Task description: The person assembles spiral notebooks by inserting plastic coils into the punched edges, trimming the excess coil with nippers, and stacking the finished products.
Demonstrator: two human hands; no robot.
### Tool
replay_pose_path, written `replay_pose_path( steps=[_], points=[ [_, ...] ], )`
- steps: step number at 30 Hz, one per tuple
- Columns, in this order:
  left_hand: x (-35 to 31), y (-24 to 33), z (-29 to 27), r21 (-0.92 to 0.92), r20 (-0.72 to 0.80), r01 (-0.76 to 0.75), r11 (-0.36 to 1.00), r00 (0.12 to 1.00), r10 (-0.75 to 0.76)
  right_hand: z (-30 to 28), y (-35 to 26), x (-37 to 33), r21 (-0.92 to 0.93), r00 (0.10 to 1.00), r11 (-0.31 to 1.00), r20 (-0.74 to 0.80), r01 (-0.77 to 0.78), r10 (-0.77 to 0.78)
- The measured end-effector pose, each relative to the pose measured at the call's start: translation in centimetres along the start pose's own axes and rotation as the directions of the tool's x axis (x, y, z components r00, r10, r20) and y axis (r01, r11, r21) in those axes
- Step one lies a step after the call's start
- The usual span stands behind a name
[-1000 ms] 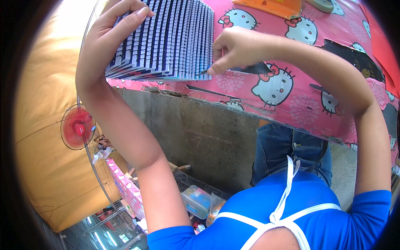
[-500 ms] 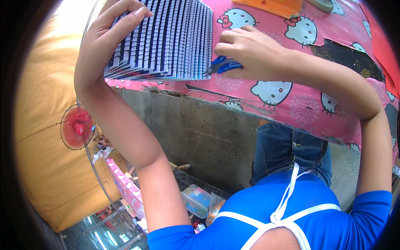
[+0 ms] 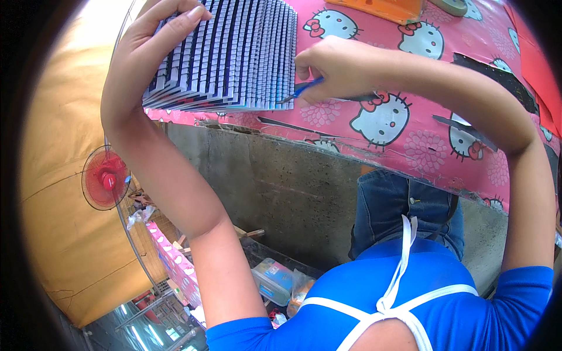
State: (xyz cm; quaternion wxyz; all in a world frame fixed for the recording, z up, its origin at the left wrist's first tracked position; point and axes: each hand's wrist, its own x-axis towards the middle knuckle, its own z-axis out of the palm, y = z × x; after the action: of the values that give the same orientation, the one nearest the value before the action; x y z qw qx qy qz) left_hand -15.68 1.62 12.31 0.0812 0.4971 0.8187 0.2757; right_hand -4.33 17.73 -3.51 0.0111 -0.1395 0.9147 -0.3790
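A row of spiral-bound notebooks (image 3: 234, 58) lies staggered at the table's left, their bound spines upward. My left hand (image 3: 170, 26) is curled over the far left side of this row, thumb and index finger bent close together on it. At the row's near right corner, my right hand (image 3: 331, 67) is closed round blue-handled pliers (image 3: 309, 86). The dark jaws point left and meet the end of the spines at that corner. Part of the handles is hidden in my palm.
The pink table cover (image 3: 374, 155) has cat faces and black torn patches (image 3: 497, 82). Farther off are an orange tray-like thing (image 3: 380, 9) and a greenish ring (image 3: 453, 4). A red fan (image 3: 107, 178) stands left, and a plastic box (image 3: 274, 281) sits below.
My right hand has turned and shifted slightly left, and the pliers' jaws have moved left along the notebooks' near corner. My left hand keeps nearly the same place.
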Motion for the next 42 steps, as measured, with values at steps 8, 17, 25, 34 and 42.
replay_pose_path(
  steps=[8, 17, 25, 34, 42],
  points=[
    [0.4, -0.9, -1.0, -0.010, 0.067, 0.028, 1.000, 0.997, -0.027, 3.1, 2.8, -0.6, -0.506, 0.788, 0.804, -0.336, 0.312, -0.517],
    [0.2, -1.1, -1.2, -0.057, 0.084, 0.073, 0.996, 0.994, -0.068, -1.7, -1.4, 0.7, 0.241, 0.899, 0.878, 0.263, -0.413, 0.350],
    [0.4, 0.6, -0.9, 0.138, 0.057, -0.017, 0.990, 0.998, 0.009, 2.3, 2.6, -1.3, -0.513, 0.868, 0.823, -0.264, 0.243, -0.420],
    [1.8, -8.7, -4.8, 0.542, 0.271, -0.546, 0.639, 0.833, 0.482, -0.7, 0.1, 0.2, -0.241, 0.999, 0.970, 0.052, 0.016, -0.003],
    [0.5, 0.3, -1.5, 0.188, 0.084, -0.013, 0.982, 0.996, -0.003, 3.2, 2.8, -1.5, -0.522, 0.853, 0.816, -0.280, 0.250, -0.440]
  ],
)
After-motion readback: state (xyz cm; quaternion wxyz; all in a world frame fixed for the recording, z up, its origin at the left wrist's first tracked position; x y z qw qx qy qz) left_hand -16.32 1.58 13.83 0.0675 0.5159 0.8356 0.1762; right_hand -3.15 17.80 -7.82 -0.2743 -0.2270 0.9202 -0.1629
